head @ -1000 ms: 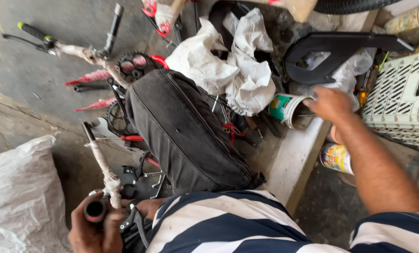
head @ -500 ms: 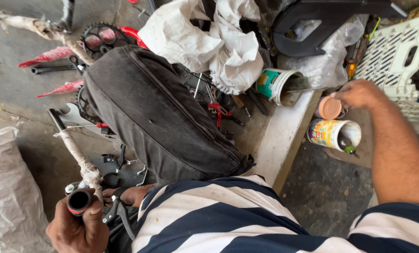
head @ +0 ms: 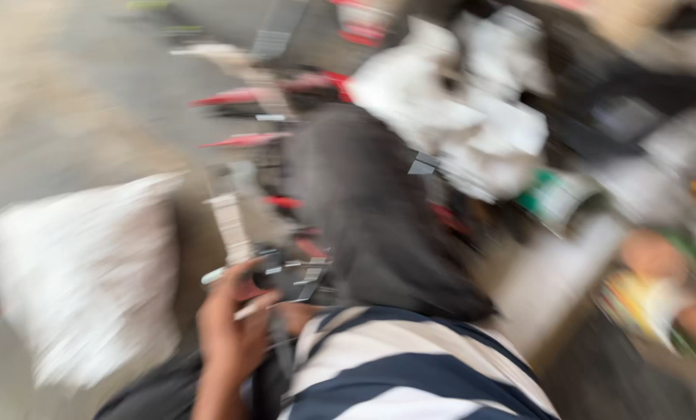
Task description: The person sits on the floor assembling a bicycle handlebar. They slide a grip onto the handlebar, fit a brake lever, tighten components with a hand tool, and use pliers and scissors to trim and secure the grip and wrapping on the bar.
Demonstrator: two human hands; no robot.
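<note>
One pale bar (head: 231,218) pointing away, left hand (head: 231,334) fingers gripping its near end, all blurred

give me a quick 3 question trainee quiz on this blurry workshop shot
1. True or false: the person's left hand is closed around the end of a pale, worn tube.
2. Which large thing lies in the middle of the view? A) a black fabric bag B) a blue metal drum C) a wooden ladder
3. Fill in: the bulky white sack lies on the ______ side of the picture.

Key
1. True, as far as the blur lets one judge.
2. A. Crumpled white cloth lies just beyond it.
3. Left. The right hand is at the far right by a small printed can; whether it grips the can is too smeared to tell.
</note>
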